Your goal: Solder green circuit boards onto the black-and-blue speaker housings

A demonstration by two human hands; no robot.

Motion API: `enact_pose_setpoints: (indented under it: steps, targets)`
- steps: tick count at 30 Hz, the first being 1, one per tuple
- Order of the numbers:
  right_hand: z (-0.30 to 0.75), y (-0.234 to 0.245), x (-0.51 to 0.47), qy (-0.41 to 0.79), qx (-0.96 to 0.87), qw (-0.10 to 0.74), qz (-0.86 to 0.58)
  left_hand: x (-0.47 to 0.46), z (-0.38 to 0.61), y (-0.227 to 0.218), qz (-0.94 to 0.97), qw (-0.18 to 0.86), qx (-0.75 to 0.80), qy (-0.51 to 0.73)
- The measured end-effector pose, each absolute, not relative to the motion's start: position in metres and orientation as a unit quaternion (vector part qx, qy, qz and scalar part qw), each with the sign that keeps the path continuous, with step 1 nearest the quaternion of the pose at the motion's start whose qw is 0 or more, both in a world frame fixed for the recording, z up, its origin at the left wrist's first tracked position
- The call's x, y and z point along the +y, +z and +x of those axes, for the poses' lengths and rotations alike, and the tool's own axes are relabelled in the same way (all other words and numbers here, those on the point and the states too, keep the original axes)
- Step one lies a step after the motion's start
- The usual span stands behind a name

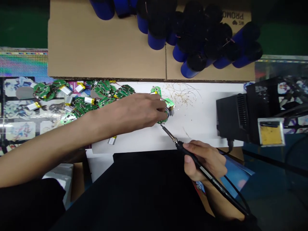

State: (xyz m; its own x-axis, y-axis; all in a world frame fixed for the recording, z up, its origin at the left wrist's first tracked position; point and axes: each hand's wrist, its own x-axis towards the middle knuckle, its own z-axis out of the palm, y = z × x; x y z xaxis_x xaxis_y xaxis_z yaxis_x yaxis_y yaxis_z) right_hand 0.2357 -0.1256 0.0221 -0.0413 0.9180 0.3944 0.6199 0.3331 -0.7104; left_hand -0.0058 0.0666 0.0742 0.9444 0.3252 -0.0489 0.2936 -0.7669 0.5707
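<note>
My right hand [204, 160] grips a black soldering iron [192, 156], its fingers wrapped round the handle. The iron's metal tip points up and left, close to the lower edge of a green circuit board [163, 121]; whether it touches cannot be made out. Over that board, my left hand [144, 110] has its fingers bent and pressed together at the board. What exactly lies between those fingertips is partly hidden by the hand. Beside the fingers, another green board part [169, 102] and a small silvery piece [171, 111] show.
Green circuit boards [103, 88] with small silver batteries [66, 89] lie heaped at the left. Blue cylinders [156, 41] with black tops stand on a cardboard box [108, 48] behind. To the right are a black soldering station [232, 115] and a yellow sponge [271, 132]. Wire scraps [180, 96] litter the white surface.
</note>
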Motion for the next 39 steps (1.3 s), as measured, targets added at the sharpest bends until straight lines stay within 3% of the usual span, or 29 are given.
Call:
enact_pose_setpoints:
  steps: [8, 20, 39]
  targets:
    - [0.228, 0.024, -0.115, 0.108, -0.738, 0.426, -0.512, 0.069, -0.006, 0.074, 0.922, 0.342, 0.175, 0.051]
    - [0.224, 0.034, -0.109, 0.095, -0.759, 0.407, -0.499, 0.068, 0.001, 0.085, 0.969, 0.194, 0.14, -0.06]
    - [0.244, 0.026, -0.115, 0.107, -0.654, 0.499, -0.559, 0.067, 0.001, 0.082, 0.977, 0.156, 0.126, -0.068]
